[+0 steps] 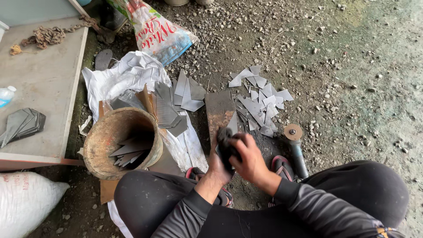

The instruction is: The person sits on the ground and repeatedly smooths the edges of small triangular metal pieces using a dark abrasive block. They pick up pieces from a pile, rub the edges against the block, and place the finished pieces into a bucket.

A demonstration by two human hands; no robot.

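- Ground was bare dirt strewn with gravel, damp-looking, greenish toward the far right corner.
- Person squatted low, dark trousers and dark long sleeves, sandals on the feet.
- Left hand and right hand were together in front of the knees, both closed on one dark bundle, probably a cloth or glove. Could not tell what it was exactly.
- Bundle sat between the two palms, its top sticking out above the fingers; left hand gripped from the left side, right hand wrapped over from the right.
- Just beyond the hands lay a rusty flat plate on the dirt.
- To the right of that plate, a scatter of grey metal offcuts, mostly pointed and triangular.
- Angle grinder lay beside the right foot, disc end up toward the offcuts, near the right hand but not touched.
- Left of the hands, a rusty bucket tipped on its side, more grey pieces inside.
- White sack sheet spread behind the bucket, carrying another pile of cut pieces.
- Far left, a low grey platform with a stack of metal pieces, a chain and a plastic bottle.
- Printed sack at top, filled white sack at bottom left.
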